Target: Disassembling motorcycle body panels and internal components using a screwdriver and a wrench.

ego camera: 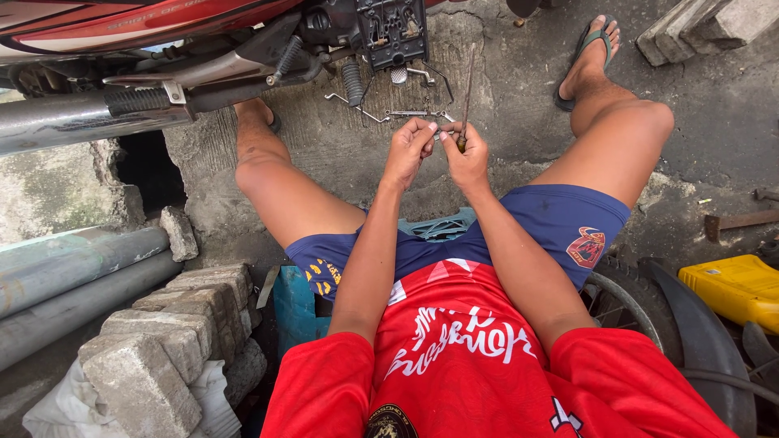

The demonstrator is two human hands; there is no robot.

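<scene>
Right hand [468,152] grips a screwdriver [466,97] by its handle, shaft pointing up toward the motorcycle engine [381,32]. Left hand [410,146], fingers curled, pinches a small metal part [441,134] just beside the screwdriver handle.

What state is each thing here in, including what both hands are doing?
Left hand: fingers pinched on a small metal part, too small to identify.
Right hand: closed around a screwdriver.
Screwdriver: held upright, shaft pointing up.
Motorcycle: parked, dark engine part exposed.
Yellow container: lying on the ground.
</scene>
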